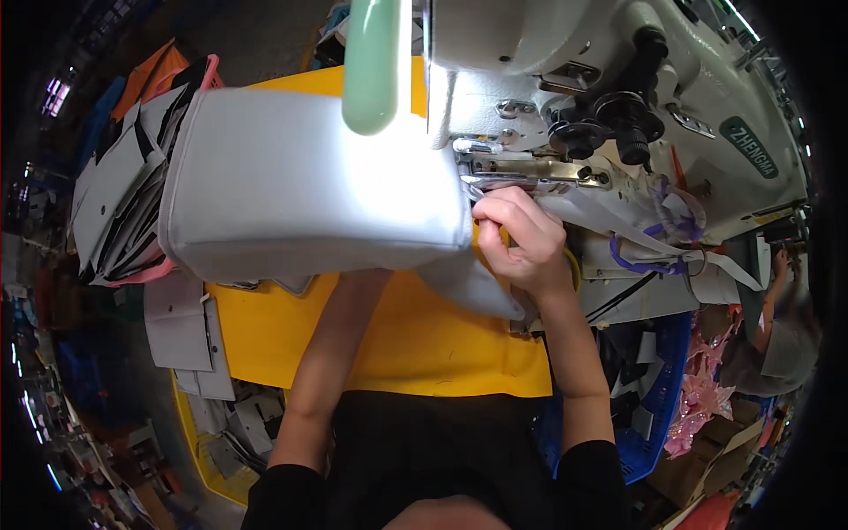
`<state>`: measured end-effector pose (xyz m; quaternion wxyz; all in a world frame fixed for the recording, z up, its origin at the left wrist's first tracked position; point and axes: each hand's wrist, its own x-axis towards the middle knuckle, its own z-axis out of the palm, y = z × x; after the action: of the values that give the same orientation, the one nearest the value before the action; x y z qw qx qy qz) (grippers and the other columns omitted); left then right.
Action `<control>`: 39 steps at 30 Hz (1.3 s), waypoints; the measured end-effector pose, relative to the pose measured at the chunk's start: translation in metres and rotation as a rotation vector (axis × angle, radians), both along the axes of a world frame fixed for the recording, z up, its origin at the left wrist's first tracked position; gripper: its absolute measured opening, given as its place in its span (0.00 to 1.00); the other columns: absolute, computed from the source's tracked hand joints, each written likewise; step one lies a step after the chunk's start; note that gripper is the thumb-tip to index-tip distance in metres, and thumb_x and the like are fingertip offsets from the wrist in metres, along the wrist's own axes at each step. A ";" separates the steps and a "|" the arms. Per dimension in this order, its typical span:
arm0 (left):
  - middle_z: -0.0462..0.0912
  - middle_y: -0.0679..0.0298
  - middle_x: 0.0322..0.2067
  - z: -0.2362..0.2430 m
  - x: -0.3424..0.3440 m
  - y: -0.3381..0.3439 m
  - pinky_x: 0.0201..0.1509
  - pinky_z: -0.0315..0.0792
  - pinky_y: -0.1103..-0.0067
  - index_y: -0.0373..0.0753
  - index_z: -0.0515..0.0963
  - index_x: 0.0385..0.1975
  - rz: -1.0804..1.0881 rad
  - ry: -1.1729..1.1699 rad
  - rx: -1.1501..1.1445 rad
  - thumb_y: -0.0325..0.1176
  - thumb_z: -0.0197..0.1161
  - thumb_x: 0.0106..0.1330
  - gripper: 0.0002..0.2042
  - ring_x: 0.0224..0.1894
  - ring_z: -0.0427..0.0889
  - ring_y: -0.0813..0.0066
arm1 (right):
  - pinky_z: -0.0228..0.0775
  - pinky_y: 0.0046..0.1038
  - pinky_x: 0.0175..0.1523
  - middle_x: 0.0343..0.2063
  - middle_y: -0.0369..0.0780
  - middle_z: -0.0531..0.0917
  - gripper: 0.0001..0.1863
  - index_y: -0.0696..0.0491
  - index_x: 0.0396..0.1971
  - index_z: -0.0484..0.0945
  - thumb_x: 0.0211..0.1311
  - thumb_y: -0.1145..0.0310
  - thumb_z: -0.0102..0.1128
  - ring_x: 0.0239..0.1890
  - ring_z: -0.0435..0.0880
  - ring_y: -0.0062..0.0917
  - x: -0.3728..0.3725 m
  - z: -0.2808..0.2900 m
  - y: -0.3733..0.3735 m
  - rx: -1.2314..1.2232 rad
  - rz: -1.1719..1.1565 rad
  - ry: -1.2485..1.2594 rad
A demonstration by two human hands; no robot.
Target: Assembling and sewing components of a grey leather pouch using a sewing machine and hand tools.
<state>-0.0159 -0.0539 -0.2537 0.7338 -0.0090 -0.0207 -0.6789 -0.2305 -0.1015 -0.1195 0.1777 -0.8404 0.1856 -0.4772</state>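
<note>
- A person in a black top works at a white sewing machine (pixel 486 40), seen from above.
- A light grey, box-shaped fabric piece (pixel 291 190) with piped edges lies left of the machine's metal foot (pixel 530 168), its right edge beside the foot, under a bright patch of light.
- The right hand (pixel 526 234) is curled narrow, thumb and forefinger closed on the right edge of this piece, just below the foot.
- The left forearm (pixel 340 336) passes under the piece, which hides the left hand; whether that hand holds anything, I cannot tell.
- A yellow sheet (pixel 406 344) spreads beneath the piece and in front of the person's body.
- A rounded, pale green part (pixel 371 71) hangs over the far side of the piece.
- To the left, a pink basket (pixel 146 274) holds a stack of grey and black pieces (pixel 119 194).
- Nearer the person stand a yellow crate (pixel 188 442) on the left and a blue crate (pixel 678 362) on the right.
- At the far right is another person (pixel 777 344), partly blurred.
</note>
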 end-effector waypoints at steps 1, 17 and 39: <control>0.73 0.62 0.64 0.001 0.001 -0.003 0.72 0.65 0.66 0.46 0.64 0.69 -0.009 -0.002 -0.014 0.45 0.49 0.77 0.23 0.65 0.73 0.68 | 0.73 0.23 0.34 0.30 0.39 0.84 0.12 0.57 0.31 0.80 0.45 0.86 0.57 0.28 0.80 0.29 0.000 -0.001 -0.001 -0.015 -0.012 -0.013; 0.76 0.57 0.60 0.012 -0.016 -0.027 0.65 0.70 0.68 0.40 0.67 0.66 0.216 -0.464 0.183 0.42 0.50 0.77 0.22 0.59 0.77 0.64 | 0.74 0.23 0.36 0.33 0.40 0.85 0.13 0.58 0.34 0.82 0.48 0.85 0.59 0.29 0.82 0.29 -0.013 0.010 0.016 -0.030 -0.064 0.084; 0.81 0.54 0.56 0.078 -0.048 -0.031 0.52 0.84 0.63 0.40 0.68 0.65 0.222 -0.286 0.629 0.45 0.49 0.76 0.23 0.54 0.84 0.58 | 0.70 0.29 0.58 0.56 0.44 0.80 0.24 0.54 0.62 0.73 0.73 0.57 0.48 0.53 0.80 0.30 -0.496 0.148 -0.185 0.170 -0.859 -0.045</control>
<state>-0.0634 -0.0847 -0.1758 0.7596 0.3144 0.0859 -0.5628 -0.7269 -0.2868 0.0283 0.0358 -0.6584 0.5531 -0.5092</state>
